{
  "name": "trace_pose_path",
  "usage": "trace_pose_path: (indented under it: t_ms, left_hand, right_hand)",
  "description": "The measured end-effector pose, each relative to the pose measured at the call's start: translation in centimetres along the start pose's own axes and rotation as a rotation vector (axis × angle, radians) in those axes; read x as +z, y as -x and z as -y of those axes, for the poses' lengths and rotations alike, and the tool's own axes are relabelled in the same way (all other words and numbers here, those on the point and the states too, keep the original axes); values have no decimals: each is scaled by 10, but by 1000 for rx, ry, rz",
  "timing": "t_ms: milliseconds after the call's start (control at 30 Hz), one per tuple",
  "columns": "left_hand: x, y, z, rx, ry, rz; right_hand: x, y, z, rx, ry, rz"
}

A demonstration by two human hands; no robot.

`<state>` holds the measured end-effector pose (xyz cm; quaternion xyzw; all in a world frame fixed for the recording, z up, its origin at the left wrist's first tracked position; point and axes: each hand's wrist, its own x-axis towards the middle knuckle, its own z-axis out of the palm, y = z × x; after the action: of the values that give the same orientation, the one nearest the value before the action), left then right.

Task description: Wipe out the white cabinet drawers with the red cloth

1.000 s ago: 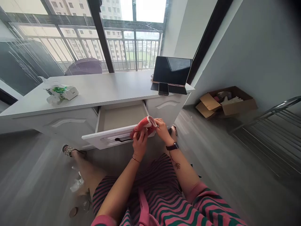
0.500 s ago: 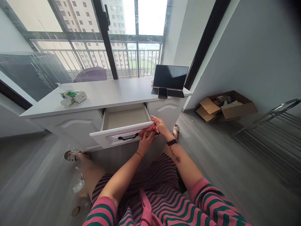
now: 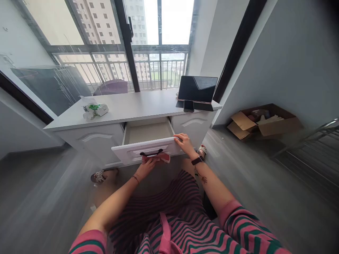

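Observation:
A white drawer (image 3: 127,153) with a dark handle (image 3: 150,154) stands pulled out from a white cabinet (image 3: 99,141). Just under the handle, my left hand (image 3: 145,167) presses a red cloth (image 3: 163,157) to the drawer front, its fingers partly hidden by the cloth. My right hand (image 3: 183,144) grips the top edge of the drawer front near its right corner, fingers over the rim. The inside of the drawer (image 3: 148,131) shows a pale bottom with nothing visible on it.
On the cabinet top lie a tissue pack (image 3: 97,110) at the left and a tablet (image 3: 198,89) with a phone (image 3: 188,106) at the right. An open cardboard box (image 3: 278,128) and a metal rack (image 3: 312,151) stand on the floor to the right.
My left hand has moved left along the drawer front with the red cloth, to below the handle. My right hand has let go of the cloth and holds the drawer's top edge.

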<state>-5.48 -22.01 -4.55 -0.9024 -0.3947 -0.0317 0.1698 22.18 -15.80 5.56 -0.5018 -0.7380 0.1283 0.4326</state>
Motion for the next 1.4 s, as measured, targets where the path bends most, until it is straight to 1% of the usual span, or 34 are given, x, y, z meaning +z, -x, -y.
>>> trace_pose_path:
  t_ms: [100, 167, 233, 333, 433, 533, 600, 667, 767, 867, 1000, 1100, 1167, 1233, 1300, 1400]
  left_hand:
    - [-9, 39, 32, -12, -27, 93]
    - [-16, 65, 51, -54, -39, 151]
    - [-24, 87, 67, -104, -39, 174]
    - [-36, 110, 87, -156, -43, 122]
    - [-46, 116, 103, -186, -53, 46]
    - [-56, 107, 108, -193, -13, 23]
    - [-64, 96, 104, -174, 2, 30]
    - [-71, 81, 94, -148, -11, 24]
    - [-77, 51, 73, -101, -4, -48]
    - [-77, 14, 48, -60, 76, -119]
    - [-76, -40, 11, -7, 154, -145]
    - [-76, -67, -9, 38, 184, -168]
    - [-75, -75, -14, 55, 196, -173]
    - [-76, -73, -12, 59, 190, -167]
    - [-77, -63, -2, 45, 159, -171]
    - [-81, -37, 19, -25, 78, -214]
  right_hand:
    - [2, 1, 0, -15, -7, -13]
    - [4, 2, 0, -21, -13, -24]
    - [5, 2, 0, -27, -13, -36]
    - [7, 2, 0, -40, -9, -47]
    - [7, 2, 0, -46, -6, -42]
    - [8, 2, -1, -33, -4, -44]
    - [8, 2, -1, -23, -8, -50]
    - [8, 3, -1, -15, -16, -56]
    - [7, 2, 3, -7, -23, -58]
    - [4, 2, 7, 8, -24, -47]
    - [0, 0, 10, 11, -26, -20]
    - [-2, 0, 10, 11, -21, -22]
    - [-2, 1, 10, 14, -20, -21]
    - [-2, 1, 9, 11, -20, -20]
    - [-1, 2, 9, 9, -25, -27]
    - [0, 2, 8, 18, -41, -38]
